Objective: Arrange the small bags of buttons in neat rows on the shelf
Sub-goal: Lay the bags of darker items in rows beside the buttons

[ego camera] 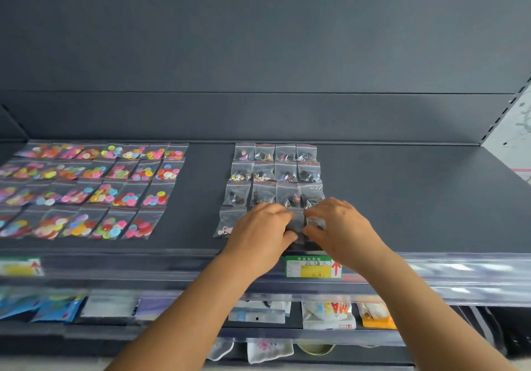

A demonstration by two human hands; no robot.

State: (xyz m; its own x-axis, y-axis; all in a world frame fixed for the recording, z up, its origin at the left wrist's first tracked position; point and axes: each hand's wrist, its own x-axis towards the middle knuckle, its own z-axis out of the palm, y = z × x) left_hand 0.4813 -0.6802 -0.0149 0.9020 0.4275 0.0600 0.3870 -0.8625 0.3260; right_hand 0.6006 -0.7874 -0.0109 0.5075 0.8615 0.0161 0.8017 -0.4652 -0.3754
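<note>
A dark grey shelf (402, 198) carries two groups of small clear bags. On the left lie rows of bags with bright coloured buttons (94, 192). In the middle stands a grid of bags with dark small parts (275, 175). My left hand (258, 232) and my right hand (339, 227) meet at the grid's front row. Both pinch a small clear bag of dark pieces (300, 227) between fingers and thumbs, near the shelf's front edge. One front-row bag (227, 222) lies just left of my left hand.
A green and yellow price label (313, 267) sits in the shelf's front rail below my hands, another label (20, 267) at the far left. Lower shelves hold packaged goods (327, 313). The shelf's right part is bare grey surface.
</note>
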